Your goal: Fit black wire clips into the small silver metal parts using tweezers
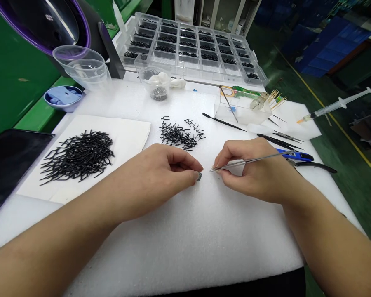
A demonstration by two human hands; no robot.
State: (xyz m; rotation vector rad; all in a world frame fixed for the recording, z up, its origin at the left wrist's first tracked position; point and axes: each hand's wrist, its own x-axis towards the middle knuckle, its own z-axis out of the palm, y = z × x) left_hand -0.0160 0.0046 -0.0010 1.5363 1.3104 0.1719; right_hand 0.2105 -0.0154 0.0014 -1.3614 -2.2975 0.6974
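Observation:
My left hand rests on the white foam sheet, its fingertips pinched on a small grey piece too small to identify. My right hand holds slim steel tweezers, their tips pointing at that piece and a little apart from it. Just beyond my hands lies a loose cluster of black bent wire pieces. A larger heap of the same wire sits on a white paper sheet to the left.
Behind the foam stand a clear compartment box of black parts and a glass bowl of grey bits. Blue-handled pliers, a black-handled pick and a syringe lie right. A black tablet lies left.

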